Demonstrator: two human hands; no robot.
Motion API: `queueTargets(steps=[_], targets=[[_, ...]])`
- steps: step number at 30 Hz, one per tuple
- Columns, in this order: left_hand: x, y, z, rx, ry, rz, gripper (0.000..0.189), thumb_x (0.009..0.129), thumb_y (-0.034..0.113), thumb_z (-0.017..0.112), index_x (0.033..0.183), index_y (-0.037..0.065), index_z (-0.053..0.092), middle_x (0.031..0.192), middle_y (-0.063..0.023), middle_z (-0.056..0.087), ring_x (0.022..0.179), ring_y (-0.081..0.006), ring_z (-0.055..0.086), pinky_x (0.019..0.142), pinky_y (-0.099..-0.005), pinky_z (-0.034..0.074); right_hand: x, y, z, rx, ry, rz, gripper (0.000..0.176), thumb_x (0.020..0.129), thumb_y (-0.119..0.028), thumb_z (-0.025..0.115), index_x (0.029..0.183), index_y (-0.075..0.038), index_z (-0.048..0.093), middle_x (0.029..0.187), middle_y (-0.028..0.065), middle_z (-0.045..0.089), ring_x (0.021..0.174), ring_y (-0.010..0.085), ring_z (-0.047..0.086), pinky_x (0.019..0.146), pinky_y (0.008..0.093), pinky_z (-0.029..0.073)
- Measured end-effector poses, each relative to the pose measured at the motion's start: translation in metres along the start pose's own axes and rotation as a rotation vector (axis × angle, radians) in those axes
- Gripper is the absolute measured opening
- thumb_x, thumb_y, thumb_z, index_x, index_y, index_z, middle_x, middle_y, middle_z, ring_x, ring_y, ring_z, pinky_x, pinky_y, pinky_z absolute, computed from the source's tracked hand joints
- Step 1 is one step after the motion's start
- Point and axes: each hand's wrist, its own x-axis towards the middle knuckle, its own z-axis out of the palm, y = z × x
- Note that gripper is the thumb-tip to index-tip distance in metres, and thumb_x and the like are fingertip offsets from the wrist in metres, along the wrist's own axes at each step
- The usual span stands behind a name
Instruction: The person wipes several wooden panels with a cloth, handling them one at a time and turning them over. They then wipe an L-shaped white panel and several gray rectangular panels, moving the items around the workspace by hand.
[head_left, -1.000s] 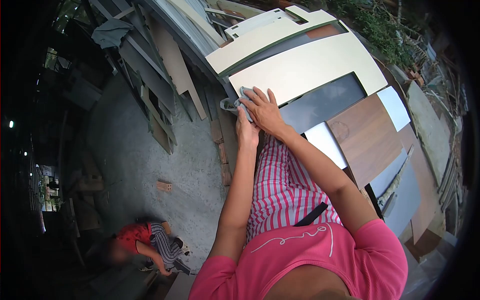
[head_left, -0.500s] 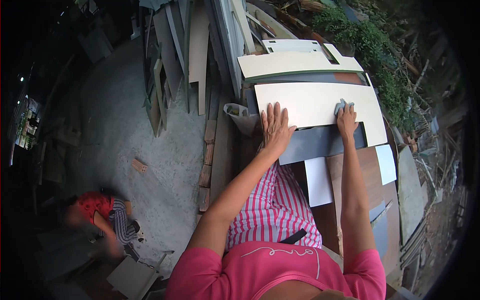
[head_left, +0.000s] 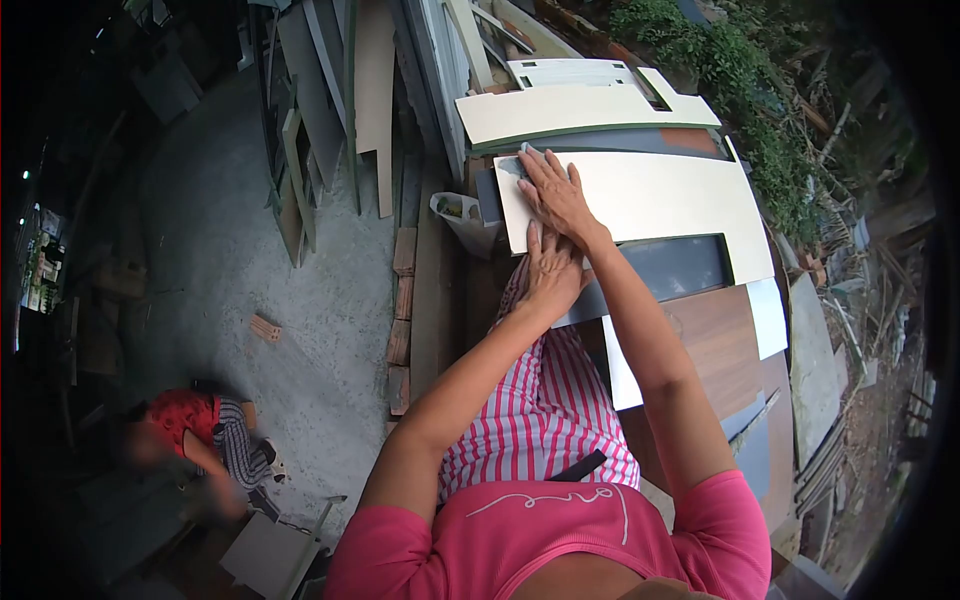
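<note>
A cream-white board [head_left: 660, 190] with a rectangular cutout on its near side lies in front of me, over a dark grey panel [head_left: 670, 268]. My right hand [head_left: 560, 198] is at the board's left end, its fingers pressing a grey-blue cloth [head_left: 512, 167] against the surface. Just below it my left hand [head_left: 553, 268] rests at the near left edge, fingers spread, partly under the right hand and wrist.
Another cream board [head_left: 590, 108] lies beyond. Tall panels [head_left: 375, 100] lean at the upper left. A white bag [head_left: 468, 222] stands left of the boards. Bricks [head_left: 398, 335] line the concrete floor [head_left: 230, 240]. A person in red [head_left: 185, 415] crouches at lower left.
My right hand has swept left across the board with the cloth, from its right part to its left end. My left hand has moved slightly down. The view has shifted a little.
</note>
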Motion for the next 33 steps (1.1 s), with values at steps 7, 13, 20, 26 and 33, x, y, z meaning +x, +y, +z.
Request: queueTargets(steps=[7,13,20,26,33], targets=[[0.0,0.001,-0.001,0.0,0.033,0.001,0.071,0.082,0.042,0.06,0.134,-0.001,0.038,0.145,-0.0189,0.027,0.134,-0.0468,0.016,0.105,-0.0634,0.011,-0.05,0.136,-0.037,-0.268,0.076,0.427,0.048,0.095,-0.036,0.036,0.139,-0.016,0.035,0.146,0.0048,0.032,0.135,0.0303,0.027,0.105,0.0587,0.022],[0.001,0.006,0.004,0.042,0.032,0.004,0.07,0.084,0.044,0.058,0.134,-0.001,0.039,0.145,-0.0212,0.026,0.134,-0.0481,0.013,0.104,-0.0651,0.009,-0.126,0.237,-0.078,-0.319,0.106,0.818,0.051,0.095,-0.039,0.035,0.14,-0.015,0.034,0.147,0.0069,0.029,0.134,0.0358,0.026,0.101,0.0639,0.023],[0.057,0.004,0.024,0.015,-0.012,-0.015,0.058,0.089,0.041,0.051,0.134,0.005,0.042,0.144,-0.024,0.025,0.134,-0.0492,0.012,0.104,-0.066,0.008,-0.097,0.186,-0.046,-0.133,0.231,0.443,0.046,0.097,-0.032,0.035,0.139,-0.013,0.035,0.142,0.0103,0.038,0.131,0.038,0.032,0.103,0.0591,0.025],[0.083,0.002,0.031,0.067,0.013,0.022,0.053,0.092,0.037,0.046,0.137,0.01,0.039,0.147,-0.0177,0.025,0.137,-0.0425,0.013,0.108,-0.0597,0.008,-0.049,0.122,-0.035,-0.076,0.159,0.069,0.044,0.093,-0.023,0.044,0.136,-0.015,0.039,0.14,0.0049,0.041,0.131,0.0297,0.036,0.106,0.0505,0.026],[0.083,0.003,0.036,0.089,0.061,0.046,0.053,0.091,0.038,0.046,0.136,0.009,0.042,0.146,-0.019,0.027,0.137,-0.0425,0.015,0.109,-0.0579,0.008,-0.043,0.179,-0.046,-0.196,0.184,0.188,0.042,0.094,-0.027,0.04,0.135,-0.017,0.042,0.142,0.0027,0.039,0.133,0.0272,0.032,0.106,0.053,0.024]])
